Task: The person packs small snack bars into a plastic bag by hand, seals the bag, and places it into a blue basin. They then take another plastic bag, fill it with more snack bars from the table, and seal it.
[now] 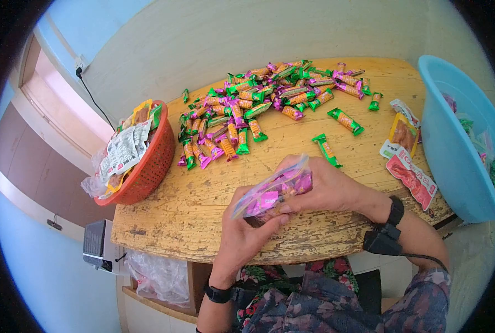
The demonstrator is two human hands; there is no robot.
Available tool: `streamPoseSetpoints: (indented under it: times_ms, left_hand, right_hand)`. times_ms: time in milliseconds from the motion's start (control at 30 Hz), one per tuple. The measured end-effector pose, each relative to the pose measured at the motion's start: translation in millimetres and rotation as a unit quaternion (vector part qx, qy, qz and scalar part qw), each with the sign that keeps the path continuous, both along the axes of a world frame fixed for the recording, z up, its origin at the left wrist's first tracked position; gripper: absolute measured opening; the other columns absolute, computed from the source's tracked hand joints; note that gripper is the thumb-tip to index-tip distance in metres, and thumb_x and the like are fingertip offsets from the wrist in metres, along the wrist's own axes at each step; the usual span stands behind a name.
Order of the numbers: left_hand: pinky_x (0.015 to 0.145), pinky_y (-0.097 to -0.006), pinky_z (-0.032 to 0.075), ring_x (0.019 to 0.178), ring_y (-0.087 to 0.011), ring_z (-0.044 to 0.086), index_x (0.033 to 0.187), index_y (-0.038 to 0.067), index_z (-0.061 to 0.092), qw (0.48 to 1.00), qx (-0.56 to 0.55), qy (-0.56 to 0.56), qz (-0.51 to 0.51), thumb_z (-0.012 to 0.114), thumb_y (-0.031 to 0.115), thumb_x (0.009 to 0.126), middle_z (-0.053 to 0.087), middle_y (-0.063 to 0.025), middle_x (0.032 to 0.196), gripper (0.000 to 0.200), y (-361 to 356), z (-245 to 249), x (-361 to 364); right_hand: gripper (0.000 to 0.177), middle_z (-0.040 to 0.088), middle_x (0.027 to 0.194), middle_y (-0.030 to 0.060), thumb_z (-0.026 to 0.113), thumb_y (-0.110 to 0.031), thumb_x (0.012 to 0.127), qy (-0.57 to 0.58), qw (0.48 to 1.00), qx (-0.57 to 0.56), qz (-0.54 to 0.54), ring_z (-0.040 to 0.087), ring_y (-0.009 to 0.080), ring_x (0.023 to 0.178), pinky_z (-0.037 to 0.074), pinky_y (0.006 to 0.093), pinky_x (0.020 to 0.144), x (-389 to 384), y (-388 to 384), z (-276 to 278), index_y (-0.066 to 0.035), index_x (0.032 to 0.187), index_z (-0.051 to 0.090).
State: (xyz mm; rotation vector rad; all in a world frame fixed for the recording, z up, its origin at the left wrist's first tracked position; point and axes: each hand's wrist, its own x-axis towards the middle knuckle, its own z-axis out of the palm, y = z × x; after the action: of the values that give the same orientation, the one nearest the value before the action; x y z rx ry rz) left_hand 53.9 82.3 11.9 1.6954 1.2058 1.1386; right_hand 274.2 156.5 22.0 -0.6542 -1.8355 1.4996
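Between my two hands, above the table's front part, is a clear plastic bag with purple-wrapped snacks inside. My left hand grips the bag's left and lower side, its thumb along the bottom. My right hand is wrapped round the right side, thumb pressed on the front. Just beyond my right hand lies a single green-ended snack packet. A large heap of green and purple snack packets spreads over the back of the table.
A red basket filled with food pouches stands at the left. On the right is a blue tub holding bagged items, with flat pouches beside it. The wooden table has a worn front edge. Plastic bags sit below.
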Motion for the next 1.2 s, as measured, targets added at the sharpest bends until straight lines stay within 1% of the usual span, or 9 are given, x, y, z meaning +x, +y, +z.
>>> streamPoseSetpoints:
  times_ms: [233,400,500,633,700,800,933,1033,1200]
  left_hand:
    - [0.088,-0.0289,0.055,0.102,-0.0107,0.065,0.121,0.001,0.059,0.999,0.028,-0.009,0.026,0.090,0.006,0.080,0.069,-0.0042,0.109,0.052,-3,1,-2]
    - [0.085,-0.0292,0.055,0.098,-0.0106,0.066,0.119,0.003,0.058,0.999,0.000,-0.005,0.051,0.089,0.005,0.081,0.070,-0.0040,0.104,0.049,-4,3,-3]
    - [0.085,-0.0297,0.055,0.098,-0.0110,0.066,0.120,0.003,0.060,0.999,0.014,0.011,0.041,0.088,0.005,0.082,0.071,-0.0049,0.105,0.048,-3,0,-6]
    - [0.089,-0.0305,0.055,0.101,-0.0121,0.067,0.127,0.003,0.061,1.000,-0.015,0.014,0.006,0.088,0.004,0.082,0.072,-0.0059,0.111,0.052,-1,5,-7]
    - [0.095,-0.0312,0.054,0.107,-0.0129,0.066,0.131,0.002,0.060,0.998,-0.044,-0.046,-0.015,0.088,0.004,0.083,0.071,-0.0065,0.116,0.056,0,0,-11]
    - [0.101,-0.0320,0.051,0.114,-0.0138,0.064,0.135,0.001,0.059,0.995,-0.060,-0.078,-0.019,0.088,0.004,0.083,0.070,-0.0071,0.121,0.059,0,-1,-10]
    - [0.104,-0.0333,0.050,0.118,-0.0152,0.063,0.136,-0.001,0.058,0.999,-0.010,-0.031,0.016,0.088,0.004,0.082,0.068,-0.0078,0.124,0.062,-4,1,-9]
    - [0.104,-0.0327,0.050,0.118,-0.0159,0.064,0.137,-0.002,0.058,0.998,-0.023,-0.050,0.044,0.088,0.003,0.083,0.068,-0.0078,0.124,0.062,-9,-3,-15]
    - [0.104,-0.0307,0.050,0.116,-0.0143,0.064,0.131,0.000,0.060,0.994,-0.070,-0.086,0.007,0.087,0.000,0.084,0.068,-0.0064,0.121,0.055,-9,2,-20]
  right_hand:
    - [0.048,0.068,0.106,0.0008,0.092,-0.014,0.081,-0.042,0.998,0.047,-0.029,0.062,0.0083,0.099,0.053,0.0286,0.086,-4,-6,4,-0.003,0.120,0.066]
    - [0.051,0.068,0.107,0.0027,0.093,-0.017,0.080,-0.059,0.992,0.103,-0.054,0.063,0.0106,0.101,0.053,0.0303,0.086,-9,-14,5,-0.003,0.121,0.065]
    - [0.052,0.068,0.110,0.0054,0.092,-0.017,0.081,-0.071,0.961,0.252,-0.087,0.064,0.0134,0.104,0.054,0.0317,0.089,-12,-11,-4,-0.002,0.122,0.065]
    - [0.052,0.069,0.113,0.0072,0.091,-0.017,0.082,-0.066,0.986,0.141,-0.058,0.065,0.0152,0.106,0.054,0.0327,0.092,-6,-12,2,-0.002,0.124,0.065]
    - [0.052,0.069,0.114,0.0073,0.091,-0.017,0.082,-0.066,0.992,0.110,-0.018,0.065,0.0151,0.107,0.054,0.0330,0.093,-1,-6,3,-0.002,0.124,0.065]
    - [0.045,0.074,0.104,0.0114,0.088,-0.024,0.084,-0.025,0.991,0.126,-0.026,0.070,0.0218,0.097,0.055,0.0367,0.088,-2,-1,-4,-0.003,0.118,0.067]
    - [0.043,0.074,0.103,0.0099,0.088,-0.023,0.084,-0.036,0.991,0.124,-0.042,0.069,0.0187,0.096,0.055,0.0355,0.087,-1,-1,-3,-0.003,0.117,0.067]
    - [0.042,0.073,0.102,0.0071,0.088,-0.019,0.084,-0.027,0.996,0.082,-0.029,0.067,0.0152,0.096,0.055,0.0340,0.087,2,-1,-1,-0.003,0.116,0.067]
    - [0.041,0.072,0.104,0.0029,0.088,-0.012,0.082,-0.012,1.000,0.002,0.022,0.065,0.0111,0.098,0.054,0.0315,0.088,3,1,0,-0.004,0.117,0.068]
